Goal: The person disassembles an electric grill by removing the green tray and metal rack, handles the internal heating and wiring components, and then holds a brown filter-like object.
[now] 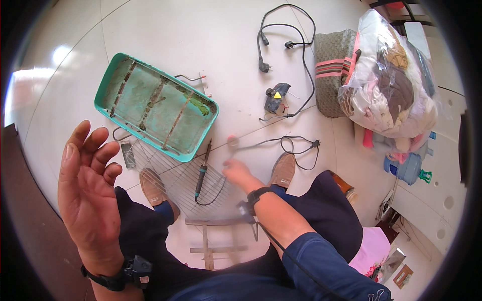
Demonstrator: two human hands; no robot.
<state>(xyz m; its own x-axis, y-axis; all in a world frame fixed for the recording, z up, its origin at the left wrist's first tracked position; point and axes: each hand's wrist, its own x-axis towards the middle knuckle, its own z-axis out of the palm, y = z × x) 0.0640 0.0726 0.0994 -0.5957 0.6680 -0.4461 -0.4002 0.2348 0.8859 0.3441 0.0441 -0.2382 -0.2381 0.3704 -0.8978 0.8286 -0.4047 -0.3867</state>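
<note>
My left hand [93, 193] is raised at the left, holding nothing, its palm turned inward and its fingers apart. Over the right part of a wire rack [173, 183], my right hand [239, 174] is blurred, so its grip cannot be made out. Just beyond it is a small blurred reddish round thing [232, 141]. A soldering iron [200, 181] with a black and green handle lies on the rack, its tip pointing away from me. Past the rack stands a shallow green plastic tub [100, 96], dirty inside, crossed by rusty rods.
A black power cord [305, 42] coils on the floor near a small dark device [275, 98] with a yellow label. Another plugged cable [296, 138] lies nearer. A patterned bag [329, 95] and a clear bag of clothes [389, 80] stand right, by a blue water jug [409, 169]. My shoes [283, 170] flank the rack.
</note>
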